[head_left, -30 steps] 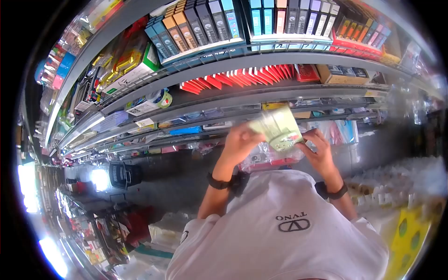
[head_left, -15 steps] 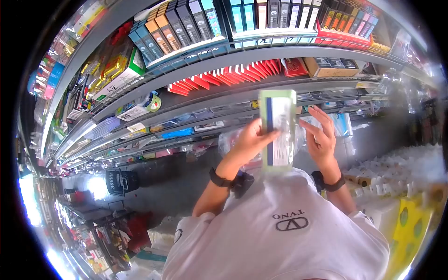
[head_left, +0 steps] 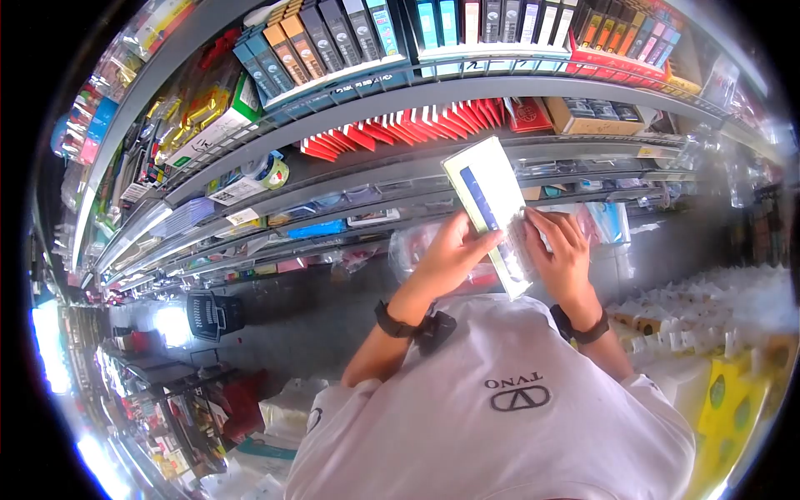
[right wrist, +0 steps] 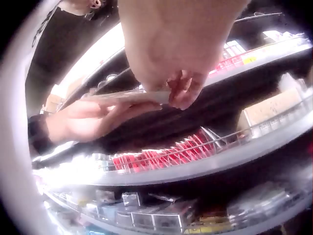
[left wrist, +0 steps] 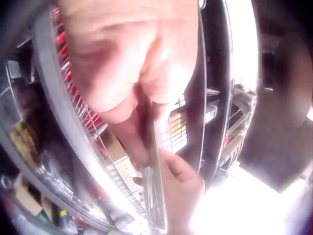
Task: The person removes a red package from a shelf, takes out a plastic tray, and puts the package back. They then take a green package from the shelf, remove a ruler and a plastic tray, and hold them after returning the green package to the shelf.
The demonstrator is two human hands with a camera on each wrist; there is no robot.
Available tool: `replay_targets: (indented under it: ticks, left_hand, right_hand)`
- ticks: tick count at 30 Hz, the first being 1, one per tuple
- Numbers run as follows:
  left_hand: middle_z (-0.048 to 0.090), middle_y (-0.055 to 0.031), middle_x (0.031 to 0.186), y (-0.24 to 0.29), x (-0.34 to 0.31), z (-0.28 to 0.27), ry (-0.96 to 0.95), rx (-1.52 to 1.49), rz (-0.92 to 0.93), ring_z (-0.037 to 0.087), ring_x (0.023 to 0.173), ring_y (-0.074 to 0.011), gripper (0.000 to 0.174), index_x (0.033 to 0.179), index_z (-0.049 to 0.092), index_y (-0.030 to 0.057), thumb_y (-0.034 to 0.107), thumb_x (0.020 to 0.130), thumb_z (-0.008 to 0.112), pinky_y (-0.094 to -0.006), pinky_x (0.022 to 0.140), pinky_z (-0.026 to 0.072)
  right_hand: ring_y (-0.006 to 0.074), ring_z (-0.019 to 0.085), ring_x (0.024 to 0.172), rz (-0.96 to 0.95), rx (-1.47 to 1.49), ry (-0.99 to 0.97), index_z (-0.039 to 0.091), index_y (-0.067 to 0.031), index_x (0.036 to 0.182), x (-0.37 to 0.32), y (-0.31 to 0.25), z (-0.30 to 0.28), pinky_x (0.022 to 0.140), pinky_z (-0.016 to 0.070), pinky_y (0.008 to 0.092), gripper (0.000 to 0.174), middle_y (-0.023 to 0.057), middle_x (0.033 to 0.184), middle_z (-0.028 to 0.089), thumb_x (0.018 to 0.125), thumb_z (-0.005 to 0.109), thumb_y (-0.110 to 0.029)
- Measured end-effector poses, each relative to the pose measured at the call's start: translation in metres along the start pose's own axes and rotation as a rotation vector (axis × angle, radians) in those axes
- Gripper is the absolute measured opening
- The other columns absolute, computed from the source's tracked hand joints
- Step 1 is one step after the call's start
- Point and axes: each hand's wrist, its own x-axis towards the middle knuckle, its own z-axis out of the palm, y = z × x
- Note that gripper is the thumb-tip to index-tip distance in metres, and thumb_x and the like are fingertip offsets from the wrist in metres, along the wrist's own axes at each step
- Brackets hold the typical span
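Observation:
A flat, pale green-and-white pack (head_left: 498, 187) in clear, shiny wrapping is held tilted in front of the chest. A dark blue strip runs along its upturned face. My left hand (head_left: 442, 260) grips its left side, thumb on the face and fingers underneath. On the opposite edge, my right hand (head_left: 562, 254) pinches the pack with curled fingers. The left wrist view shows the pack (left wrist: 155, 196) nearly edge-on between both hands. From the right wrist, the right fingertips (right wrist: 185, 93) meet the end of the pack, with the left hand supporting it from below.
Shelves ahead carry upright slim boxes (head_left: 342, 37), a row of red packets (head_left: 408, 129) and an open brown carton (head_left: 593, 117). A black basket (head_left: 215, 317) is on the floor at left. Plastic-wrapped goods (head_left: 708, 308) lie at right.
The pack has been turned over to its blue-striped face, then tilted with its top leftward. The right hand left the pack, opened beside it, and has come back to its right edge.

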Motion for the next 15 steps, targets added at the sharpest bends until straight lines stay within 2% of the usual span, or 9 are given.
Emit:
replay_targets:
  ticks: [2,5,8,11,12,15]
  left_hand:
    - [0.064,-0.0027,0.116,-0.004,0.0,-0.001,0.007,-0.012,0.017,0.06,0.094,-0.0048,0.037,0.128,0.054,-0.0006,0.015,0.097,0.068,-0.0232,0.078,0.0513]
    - [0.064,-0.0039,0.119,0.0,-0.002,-0.007,0.019,0.068,-0.069,0.062,0.1,-0.0076,0.037,0.129,0.054,-0.0008,0.015,0.098,0.067,-0.0257,0.082,0.0528]
    - [0.065,-0.0055,0.12,-0.005,-0.001,-0.014,0.017,-0.075,-0.059,0.064,0.105,-0.0108,0.038,0.131,0.053,-0.0011,0.014,0.099,0.066,-0.0279,0.086,0.0538]
    - [0.065,-0.0077,0.123,0.002,-0.003,-0.017,0.009,0.024,-0.052,0.065,0.106,-0.0123,0.039,0.132,0.051,-0.0008,0.013,0.099,0.065,-0.0288,0.087,0.0543]
    - [0.066,-0.0095,0.121,0.006,-0.002,-0.014,0.036,0.08,0.025,0.065,0.105,-0.0129,0.043,0.135,0.048,-0.0009,0.013,0.098,0.066,-0.0288,0.087,0.0538]
    - [0.07,-0.0085,0.111,0.015,0.0,-0.02,-0.041,0.133,-0.013,0.064,0.1,-0.0097,0.052,0.14,0.043,0.0006,0.019,0.098,0.067,-0.0271,0.08,0.0525]
  right_hand:
    - [0.0286,0.068,0.083,0.001,0.034,0.023,0.069,-0.0027,0.112,-0.003,0.002,0.003,0.074,0.056,0.035,0.03,0.0117,0.101,0.073,0.082,0.075,-0.003]
    - [0.0216,0.07,0.076,0.215,0.208,-0.009,0.068,0.0,0.112,-0.008,0.0,0.007,0.07,0.0557,0.0316,0.025,0.0114,0.097,0.074,0.087,0.072,-0.003]
    - [0.0134,0.068,0.074,0.57,0.512,0.04,0.067,0.0026,0.112,-0.009,-0.007,0.004,0.069,0.0538,0.0276,0.02,0.0079,0.091,0.073,0.092,0.069,-0.003]
    - [0.0077,0.062,0.077,0.715,0.589,0.005,0.067,0.0054,0.107,-0.018,0.011,0.002,0.07,0.0508,0.0229,0.015,0.0032,0.086,0.069,0.097,0.066,-0.005]
    - [0.0098,0.061,0.076,0.71,0.689,-0.034,0.064,0.0063,0.114,-0.007,-0.003,-0.007,0.07,0.0515,0.0246,0.02,0.0053,0.091,0.067,0.096,0.065,-0.003]
    - [0.0145,0.068,0.086,0.746,0.902,-0.133,0.061,0.0058,0.123,0.007,-0.012,-0.012,0.077,0.057,0.0288,0.03,0.0098,0.102,0.07,0.094,0.063,-0.001]
